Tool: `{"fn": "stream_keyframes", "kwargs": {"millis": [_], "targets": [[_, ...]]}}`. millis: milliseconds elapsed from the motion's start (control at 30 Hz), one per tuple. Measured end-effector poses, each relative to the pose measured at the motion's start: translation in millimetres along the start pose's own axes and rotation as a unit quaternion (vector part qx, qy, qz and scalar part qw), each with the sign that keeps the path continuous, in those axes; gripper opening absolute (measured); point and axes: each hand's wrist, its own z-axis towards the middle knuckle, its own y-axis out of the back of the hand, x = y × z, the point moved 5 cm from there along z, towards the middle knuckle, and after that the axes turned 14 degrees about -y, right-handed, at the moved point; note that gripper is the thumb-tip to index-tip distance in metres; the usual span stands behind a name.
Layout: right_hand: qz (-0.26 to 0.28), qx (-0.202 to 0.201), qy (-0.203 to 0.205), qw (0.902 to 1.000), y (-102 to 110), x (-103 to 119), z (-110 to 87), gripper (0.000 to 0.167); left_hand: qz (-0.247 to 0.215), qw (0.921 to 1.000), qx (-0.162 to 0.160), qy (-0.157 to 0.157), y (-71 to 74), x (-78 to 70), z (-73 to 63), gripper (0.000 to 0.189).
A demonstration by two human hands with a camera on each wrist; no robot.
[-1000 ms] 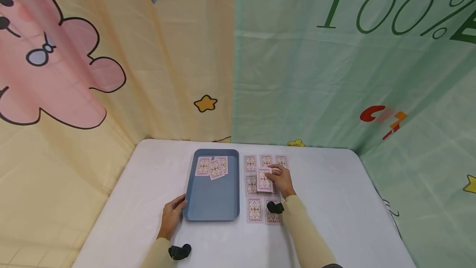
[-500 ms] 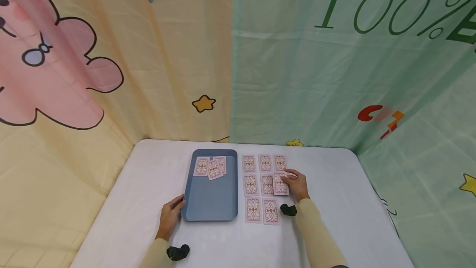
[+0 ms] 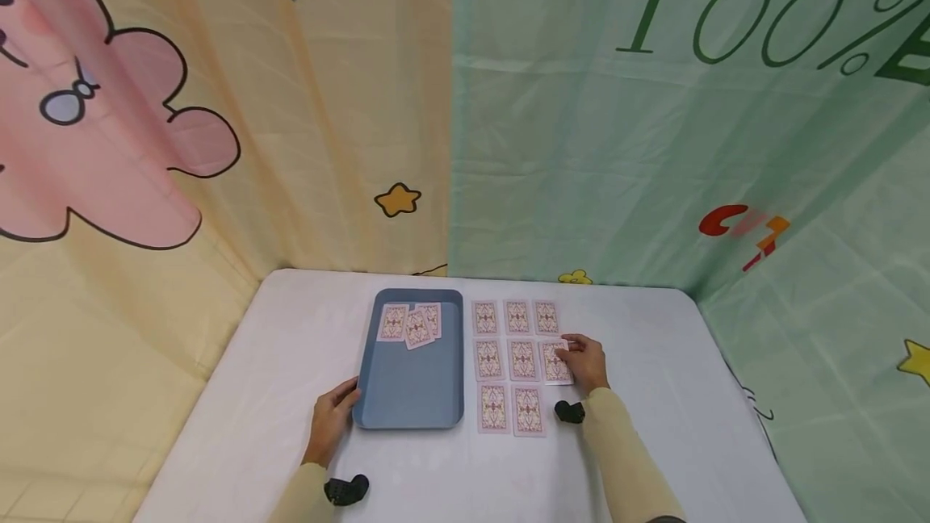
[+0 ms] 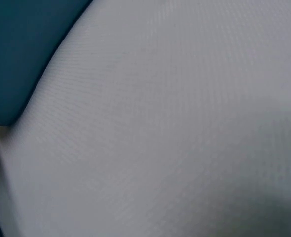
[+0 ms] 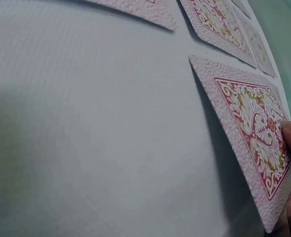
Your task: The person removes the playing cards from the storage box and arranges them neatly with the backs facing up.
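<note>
My right hand (image 3: 587, 361) pinches a face-down playing card (image 3: 554, 365) at the right end of the middle row of cards. In the right wrist view the thumb presses on the card's patterned red-and-gold back, with fingers curled beneath its edge. One side of that card is raised, casting a shadow on the tablecloth. At the left, my left hand (image 3: 330, 424) holds the near left edge of a blue-grey tray (image 3: 410, 398). Its fingers are out of sight in the left wrist view, where the tray's corner (image 4: 27, 54) shows.
Other face-down cards (image 3: 522, 360) lie in rows right of the tray, closely spaced. Inside the tray, three cards (image 3: 417, 329) overlap near its far end. A white cloth covers the table (image 3: 639, 394), and printed curtains (image 3: 581, 144) hang behind it.
My right hand has carried its card rightward and down, from over the middle of the grid to the middle row's right end. My left hand stays at the tray.
</note>
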Motion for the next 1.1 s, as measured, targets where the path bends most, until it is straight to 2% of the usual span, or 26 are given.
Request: {"fn": "stream_keyframes", "kwargs": {"millis": [267,467,867,1000,1100], "targets": [[-0.054,-0.021,0.027,0.9980,-3.8,0.6,4.8,0.035,0.000,1.0000,0.002,0.001,-1.0,1.5,1.3,0.039],[-0.087,-0.036,0.029,0.9951,-3.8,1.7,4.9,0.035,0.003,1.0000,0.002,-0.001,-1.0,1.0,0.6,0.039],[-0.094,-0.039,0.035,0.9942,-3.8,-3.4,11.6,0.037,-0.004,1.0000,0.007,0.000,0.4,-4.3,-2.3,0.041],[-0.094,-0.050,0.036,0.9937,-3.9,-2.6,7.6,0.038,0.000,1.0000,0.004,-0.004,0.1,-1.8,-1.7,0.040],[-0.087,-0.070,0.054,0.9923,-3.8,1.0,0.2,0.035,-0.002,1.0000,0.000,-0.006,-0.5,-0.1,-0.9,0.040]]}}
